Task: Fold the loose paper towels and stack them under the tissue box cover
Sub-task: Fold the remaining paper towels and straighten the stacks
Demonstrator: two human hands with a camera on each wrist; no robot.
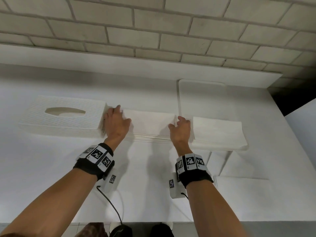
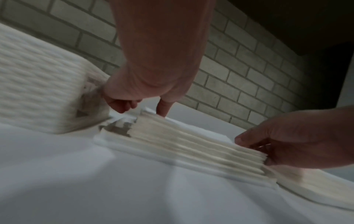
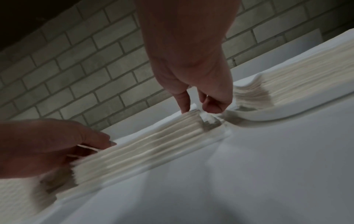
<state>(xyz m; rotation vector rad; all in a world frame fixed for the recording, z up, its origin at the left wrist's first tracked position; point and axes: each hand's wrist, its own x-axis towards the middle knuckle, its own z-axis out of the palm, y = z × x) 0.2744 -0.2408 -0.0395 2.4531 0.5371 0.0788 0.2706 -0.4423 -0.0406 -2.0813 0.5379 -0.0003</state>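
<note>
A white textured tissue box cover [image 1: 63, 117] with an oval slot stands at the left of the white table [image 1: 145, 194]. Right of it lies a stack of folded paper towels [image 1: 150, 124]. My left hand [image 1: 116, 120] grips the stack's left end, thumb on top and fingers curled at the edge next to the cover [image 2: 38, 94]. My right hand [image 1: 181, 127] grips the right end the same way. In the wrist views each hand's index finger reaches down behind the stack [image 2: 184, 144] [image 3: 145, 145]. A second folded stack [image 1: 218, 132] sits just to the right.
A flat white tray [image 1: 201, 93] lies at the back right, near the brick wall [image 1: 153, 31]. Loose unfolded paper towels [image 1: 239, 182] lie at the front right. The table's right edge [image 1: 280, 106] drops off beside the second stack.
</note>
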